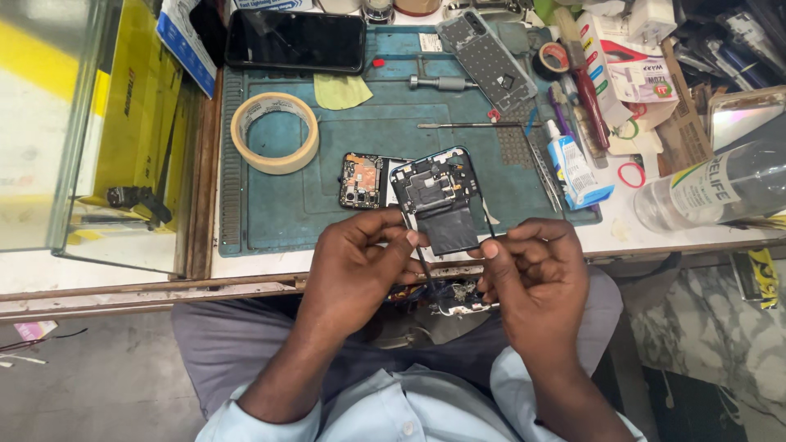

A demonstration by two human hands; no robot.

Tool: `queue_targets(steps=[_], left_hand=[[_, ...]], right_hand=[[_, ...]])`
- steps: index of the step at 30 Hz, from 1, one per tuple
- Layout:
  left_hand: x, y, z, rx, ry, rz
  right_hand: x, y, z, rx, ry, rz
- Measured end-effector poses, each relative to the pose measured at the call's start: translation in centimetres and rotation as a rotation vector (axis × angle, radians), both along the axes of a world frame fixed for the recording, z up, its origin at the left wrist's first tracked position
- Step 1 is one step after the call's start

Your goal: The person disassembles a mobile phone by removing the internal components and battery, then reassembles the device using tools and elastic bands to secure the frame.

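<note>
Hands (360, 262) (536, 274) around opened phone (438, 200)

A white workbench (622, 233) carries a teal repair mat (327, 200), a clear plastic bottle (712, 192) and a glue bottle (573, 168).

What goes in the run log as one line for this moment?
left hand: pinching thin black strip | right hand: holding its other end | opened phone: on blue mat | tape roll: nearby
</note>
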State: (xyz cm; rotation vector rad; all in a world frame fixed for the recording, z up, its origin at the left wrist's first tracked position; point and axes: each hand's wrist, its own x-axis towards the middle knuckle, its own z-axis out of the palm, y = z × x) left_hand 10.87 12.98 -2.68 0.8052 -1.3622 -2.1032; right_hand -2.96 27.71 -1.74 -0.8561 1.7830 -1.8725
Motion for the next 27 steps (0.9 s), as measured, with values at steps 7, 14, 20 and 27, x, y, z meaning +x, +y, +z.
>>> queue_targets(steps=[7,14,20,27], left_hand=[[-0.4,0.6,1.7,-0.264,-0.103,0.071],[-0.8,0.9,2.8,-0.519,-0.279,0.152],[-1.3,0.7,2.3,-0.493,-0.27,0.155],[-0.5,-0.6,0.9,0.038,0.073,-0.083]], right_hand=[[0.8,0.5,-0.3,-0.025,0.003,0.027],[1.3,0.7,-0.7,-0.067,-0.029,0.061],[1.9,0.8,-1.0,-0.071,-0.054,0.089],[0.6,0.8,-0.7,-0.152,-0.197,0.117]])
